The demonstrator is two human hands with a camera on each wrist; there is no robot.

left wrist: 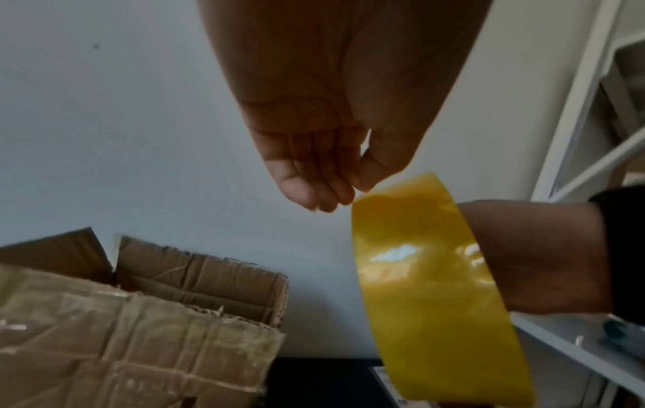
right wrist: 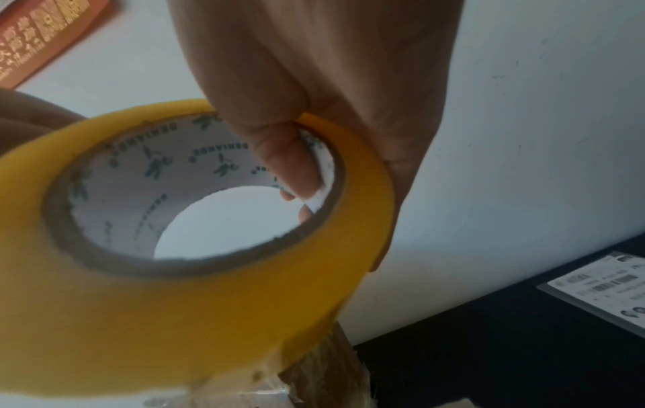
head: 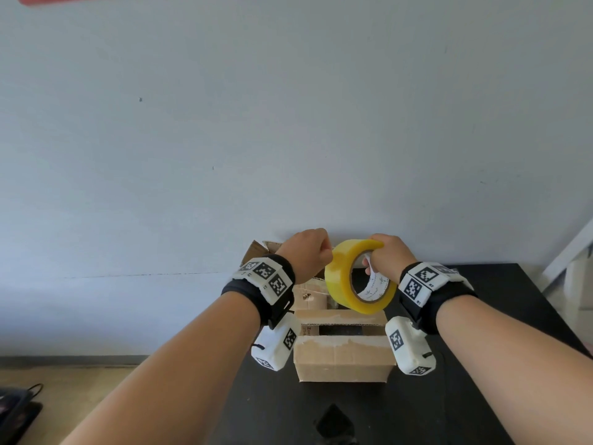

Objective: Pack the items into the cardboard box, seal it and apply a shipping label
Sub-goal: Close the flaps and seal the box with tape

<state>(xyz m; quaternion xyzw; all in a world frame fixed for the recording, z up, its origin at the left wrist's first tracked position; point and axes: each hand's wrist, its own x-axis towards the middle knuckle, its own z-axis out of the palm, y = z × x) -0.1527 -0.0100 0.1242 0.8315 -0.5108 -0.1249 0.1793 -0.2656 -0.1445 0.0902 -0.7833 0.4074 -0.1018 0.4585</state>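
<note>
A yellow tape roll (head: 345, 285) (left wrist: 429, 287) (right wrist: 195, 312) is held upright in the air above the cardboard box (head: 343, 361) (left wrist: 139, 325). My right hand (head: 373, 255) (right wrist: 314, 165) grips it at the top, fingers through the white core and thumb outside. My left hand (head: 325, 252) (left wrist: 345, 193) is curled, its thumb and fingertips pinching at the roll's upper left edge; no loose tape end shows. The box stands on the black table (head: 481, 396), its near flaps folded down with a dark gap between them and its far flaps (left wrist: 199, 278) upright. A shipping label (right wrist: 600, 289) lies on the table to the right.
The pale wall rises directly behind the table. A white shelf frame (head: 571, 252) (left wrist: 576, 110) stands at the right. A small black object (head: 333, 422) sits near the table's front edge. Dark items (head: 16, 409) lie on the floor at the left. A red banner (right wrist: 45, 36) hangs on the wall.
</note>
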